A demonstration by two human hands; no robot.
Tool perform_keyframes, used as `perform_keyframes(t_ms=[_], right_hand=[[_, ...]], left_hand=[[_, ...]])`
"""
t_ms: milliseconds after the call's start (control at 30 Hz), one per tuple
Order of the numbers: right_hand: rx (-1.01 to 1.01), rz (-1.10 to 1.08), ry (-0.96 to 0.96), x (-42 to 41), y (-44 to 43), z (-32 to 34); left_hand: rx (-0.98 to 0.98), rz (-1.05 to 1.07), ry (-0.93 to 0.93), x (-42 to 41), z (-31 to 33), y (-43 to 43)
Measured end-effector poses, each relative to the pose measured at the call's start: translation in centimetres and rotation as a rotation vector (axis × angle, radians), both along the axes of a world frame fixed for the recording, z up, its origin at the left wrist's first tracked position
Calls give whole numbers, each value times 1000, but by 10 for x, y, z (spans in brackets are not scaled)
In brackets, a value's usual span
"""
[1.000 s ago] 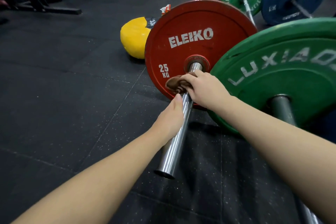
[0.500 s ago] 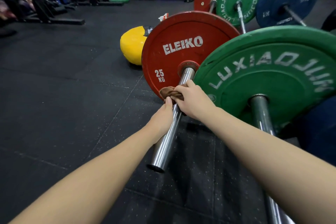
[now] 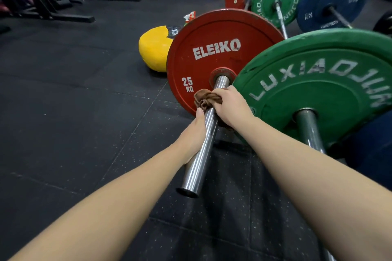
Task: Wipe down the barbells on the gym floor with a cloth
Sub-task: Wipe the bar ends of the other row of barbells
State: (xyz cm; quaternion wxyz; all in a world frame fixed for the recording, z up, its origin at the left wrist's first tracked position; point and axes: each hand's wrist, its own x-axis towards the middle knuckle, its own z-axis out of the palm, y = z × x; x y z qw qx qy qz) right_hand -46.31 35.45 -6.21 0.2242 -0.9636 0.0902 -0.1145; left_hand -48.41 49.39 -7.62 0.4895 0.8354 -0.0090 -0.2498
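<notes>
Head view: we grip the chrome barbell sleeve [image 3: 201, 150] with our left hand [image 3: 194, 133] clenched around it, steadying. Our right hand [image 3: 231, 106] clutches a bunched brown cloth [image 3: 204, 99] pressed on the sleeve, close to the red 25 kg Eleiko plate [image 3: 214, 53]. Step in hand: wiping the sleeve. Next, probably, drag the cloth toward the open end; the left hand sits in that path and must shift. A green Luxiaojun plate [image 3: 322, 91] crowds the right; a yellow ball [image 3: 153, 51] lies behind.

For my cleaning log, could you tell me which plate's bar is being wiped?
The red Eleiko 25 kg plate; the cloth sits on its bar alone.
</notes>
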Motion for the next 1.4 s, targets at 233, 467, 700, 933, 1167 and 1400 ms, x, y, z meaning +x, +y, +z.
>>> perform_keyframes(t_ms=[233, 467, 700, 933, 1167, 1400], right_hand=[[-39, 8, 10, -7, 5, -5], [5, 93, -41, -41, 8, 0], [-23, 204, 6, -44, 3, 8], [46, 14, -19, -10, 1, -4], [75, 128, 4, -46, 5, 5], [121, 309, 24, -78, 10, 9]], left_hand=[[-24, 18, 45, 1, 0, -1], [28, 114, 55, -2, 0, -3], [21, 179, 40, -2, -1, -5], [-2, 216, 110, 2, -3, -5], [-178, 299, 197, 11, -18, 1], [-277, 412, 200, 15, -26, -1]])
